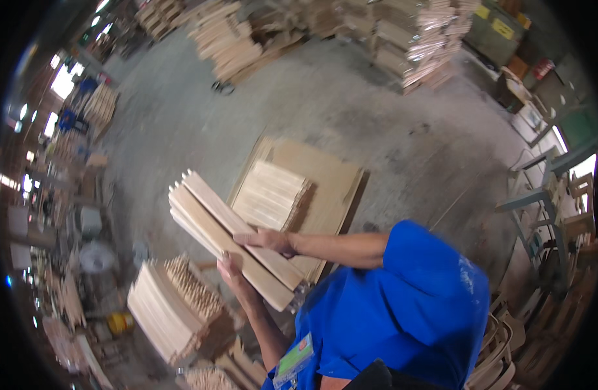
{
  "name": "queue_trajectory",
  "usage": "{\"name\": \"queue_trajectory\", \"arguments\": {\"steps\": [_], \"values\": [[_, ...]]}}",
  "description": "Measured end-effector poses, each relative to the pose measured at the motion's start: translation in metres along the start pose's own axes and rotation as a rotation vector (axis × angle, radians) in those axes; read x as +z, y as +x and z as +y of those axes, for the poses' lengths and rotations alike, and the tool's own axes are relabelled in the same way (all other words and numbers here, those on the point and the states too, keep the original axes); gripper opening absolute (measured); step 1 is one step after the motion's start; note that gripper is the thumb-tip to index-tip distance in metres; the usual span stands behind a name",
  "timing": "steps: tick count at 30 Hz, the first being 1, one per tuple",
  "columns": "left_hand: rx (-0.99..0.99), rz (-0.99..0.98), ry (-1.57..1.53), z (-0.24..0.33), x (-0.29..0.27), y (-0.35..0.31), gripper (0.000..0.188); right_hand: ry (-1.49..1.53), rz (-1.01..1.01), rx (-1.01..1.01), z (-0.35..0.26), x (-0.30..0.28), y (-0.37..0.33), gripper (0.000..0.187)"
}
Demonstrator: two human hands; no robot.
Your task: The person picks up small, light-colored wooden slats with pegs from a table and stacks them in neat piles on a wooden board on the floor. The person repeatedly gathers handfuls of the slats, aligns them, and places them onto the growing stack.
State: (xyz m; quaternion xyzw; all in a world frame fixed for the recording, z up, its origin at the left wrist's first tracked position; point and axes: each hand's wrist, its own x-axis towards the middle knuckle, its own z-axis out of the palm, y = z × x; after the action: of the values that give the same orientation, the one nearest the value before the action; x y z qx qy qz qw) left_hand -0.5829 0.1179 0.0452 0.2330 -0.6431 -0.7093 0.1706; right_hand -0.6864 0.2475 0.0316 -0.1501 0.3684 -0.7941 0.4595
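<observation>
Both my hands grip a bundle of long pale wooden slats [214, 224] with narrow peg-like ends, held at a slant in front of my body. My left hand [232, 270] wraps the bundle's near-left side, its thumb showing on top. My right hand [271, 241] closes over the other side, fingers across the slats. Past the bundle, a low stack of similar slats [269, 194] lies on a flat brown board [312, 159]. To the left of my left forearm stands a taller stack of slats [162, 309], some with their ends showing.
Stacked wooden parts [224, 39] stand on the far floor, beside a pile wrapped in shiny film [438, 42]. Grey metal frames [539, 214] rise at the right. Curved wooden pieces [500, 351] lie at the lower right. A yellow container [120, 323] sits at the lower left.
</observation>
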Motion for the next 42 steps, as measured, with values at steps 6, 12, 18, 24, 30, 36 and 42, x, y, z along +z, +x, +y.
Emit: {"name": "queue_trajectory", "arguments": {"steps": [6,12,18,24,30,36,42], "values": [[-0.128,-0.26,-0.193,-0.037,0.206,-0.005,0.071,-0.004,0.253,-0.037,-0.097,-0.132,-0.126,0.085],[-0.222,-0.446,-0.089,-0.05,0.29,0.004,0.062,0.013,0.395,-0.203,-0.134,-0.183,-0.176,0.081],[-0.274,-0.404,-0.085,-0.076,0.316,0.018,0.055,0.041,0.478,-0.151,-0.142,-0.215,-0.179,0.07],[-0.203,-0.208,-0.069,-0.079,0.308,0.046,0.058,0.104,0.43,0.048,-0.148,-0.226,-0.134,0.051],[-0.194,-0.13,-0.222,-0.059,0.287,0.095,0.06,0.173,0.263,0.175,-0.157,-0.247,-0.051,0.052],[-0.131,0.037,-0.118,-0.082,0.303,0.169,0.069,0.163,0.157,0.275,-0.178,-0.306,0.025,0.056],[-0.289,0.093,-0.214,-0.152,0.375,0.277,0.065,0.148,0.264,0.514,-0.208,-0.452,0.109,0.058]]}}
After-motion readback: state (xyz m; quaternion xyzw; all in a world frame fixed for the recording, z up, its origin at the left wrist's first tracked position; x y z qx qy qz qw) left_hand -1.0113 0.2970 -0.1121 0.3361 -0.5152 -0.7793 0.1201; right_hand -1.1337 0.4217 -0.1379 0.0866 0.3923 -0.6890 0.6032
